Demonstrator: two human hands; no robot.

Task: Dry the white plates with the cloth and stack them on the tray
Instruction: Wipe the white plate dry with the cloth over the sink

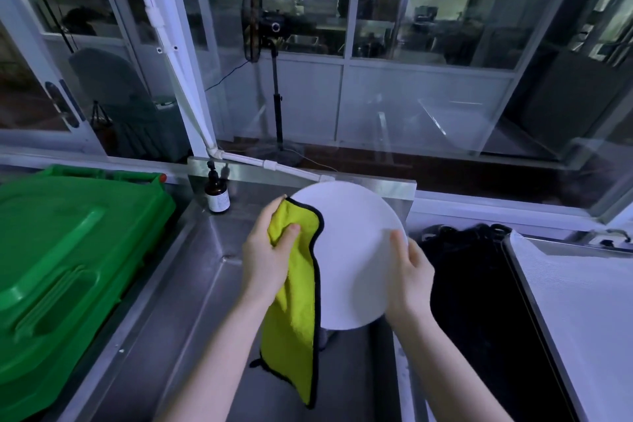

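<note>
Head view: holds a white plate (352, 250) up over the steel counter (191, 284), near mid-frame, tilted almost upright with its face toward the camera. Pinches the plate's left rim through a yellow cloth (294, 319) with the left hand (265, 260): thumb pressed onto the cloth in front, fingers curled round behind the rim, tips just showing at the top edge. Leaves the rest of the cloth hanging below that hand, long side vertical. Grips the opposite rim with the right hand (409, 281), thumb laid flat across the plate's face, other fingers hidden behind it; cannot tell how spread. Reads as the wiping step, cloth over the left margin only and most of the face bare; wetness impossible to judge. Finds the tray (589, 319) to the right of the plate, beyond a black patch (479, 301) too dark to identify, with no plates on the visible part. Puts the right hand nearer the tray, on the rim facing that way, and the cloth hand on the far side. Calls, probably, for wiping across toward the right thumb, then carrying the plate rightward and tipping it flat. Risks a slip with a wet rim under one thumb. Well apart on the left: a green bin (68, 250) and a brown bottle (217, 195).
</note>
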